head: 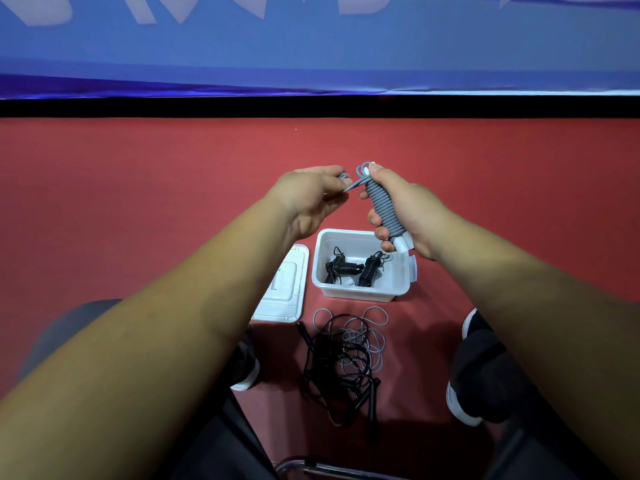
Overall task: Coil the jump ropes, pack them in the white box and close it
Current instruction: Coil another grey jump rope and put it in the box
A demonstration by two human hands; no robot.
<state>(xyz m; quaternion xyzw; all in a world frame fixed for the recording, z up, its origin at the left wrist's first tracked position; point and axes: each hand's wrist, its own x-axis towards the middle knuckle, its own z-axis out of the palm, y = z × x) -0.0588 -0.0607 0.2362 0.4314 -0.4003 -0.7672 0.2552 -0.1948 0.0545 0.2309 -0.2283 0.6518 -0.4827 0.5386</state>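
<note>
My right hand (403,209) grips a grey jump rope (382,206) wound tightly round its white-ended handles, held above the white box (360,292). My left hand (311,199) pinches the free end of that grey rope just left of the bundle's top. The open box sits on the red floor and holds two coiled black ropes (355,268). Its white lid (284,289) lies flat to the left of it. In front of the box lies a loose tangle of black and grey ropes (346,355).
My two shoes (460,396) rest on the red floor on either side of the loose ropes. A black strip and a blue banner (311,46) run along the far edge of the floor. A metal chair frame (311,467) shows at the bottom.
</note>
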